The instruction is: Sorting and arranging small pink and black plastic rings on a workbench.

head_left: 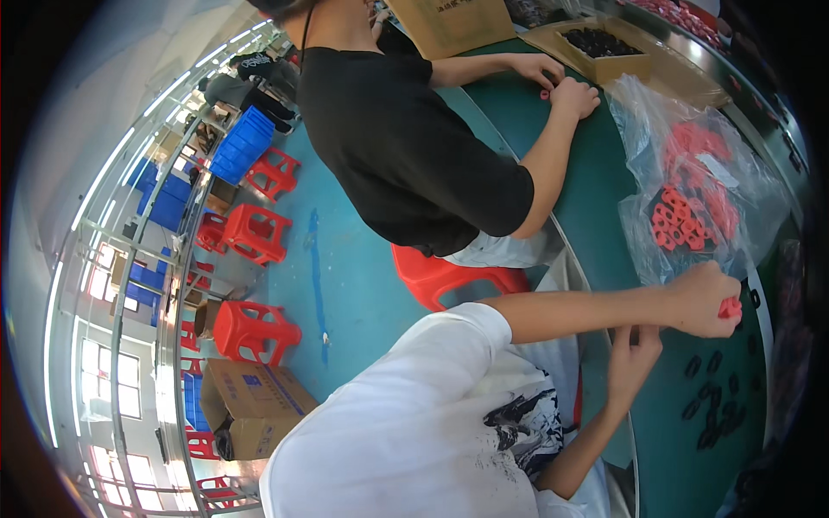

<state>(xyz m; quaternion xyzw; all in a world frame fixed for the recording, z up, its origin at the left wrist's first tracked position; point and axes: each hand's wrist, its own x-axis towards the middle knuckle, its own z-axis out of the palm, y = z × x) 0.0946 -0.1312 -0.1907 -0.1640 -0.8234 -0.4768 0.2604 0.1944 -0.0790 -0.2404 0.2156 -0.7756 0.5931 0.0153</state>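
My left hand (706, 300) reaches across the green tabletop, its fingers closed round some small red pieces (730, 307) that show at the edge of the fist. Just below that forearm is my right hand (635, 356), with finger and thumb brought close together. The forearm covers its fingertips, so what they pinch cannot be made out. Several small black oval pieces with holes (713, 404) lie scattered on the table beside my hands. Beyond my left hand lies a clear plastic bag (635, 220) with many red ring-like pieces (678, 217) in and on it.
A co-worker in a black shirt (389, 147) sits alongside, both hands (566, 91) on a small red piece. A cardboard tray (626, 67) of black pieces stands beyond. Red stools (255, 233), a large carton (250, 401) and blue crates (246, 145) stand behind on the floor (319, 268).
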